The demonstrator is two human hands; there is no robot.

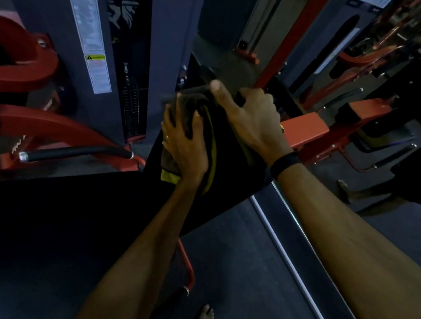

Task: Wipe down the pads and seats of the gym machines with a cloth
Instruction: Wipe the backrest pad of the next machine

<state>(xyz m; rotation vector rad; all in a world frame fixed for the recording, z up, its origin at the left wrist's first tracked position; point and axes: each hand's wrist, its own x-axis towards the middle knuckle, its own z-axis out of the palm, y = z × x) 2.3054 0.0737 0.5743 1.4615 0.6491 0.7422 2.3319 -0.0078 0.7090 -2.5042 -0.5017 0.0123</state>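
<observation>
The scene was a dim gym floor crowded with red-framed weight machines, and the landmark was a black upholstered seat pad (230, 143) with yellow piping at the middle of the view. On the near-left part of that pad lay a dark, crumpled cloth (188, 106), and the left hand (186, 146) pressed down on it with fingers spread, curling a little into the folds. The right hand (251, 121) gripped the pad's far-right edge, thumb lying straight along the top and fingers wrapped over the side, steadying it. Beyond the pad stood a dark grey weight-stack tower (92, 55) bearing a white label. The cloth looked bunched, so a stroke could skip the piped seam or slide off the edge. No containers showed.
</observation>
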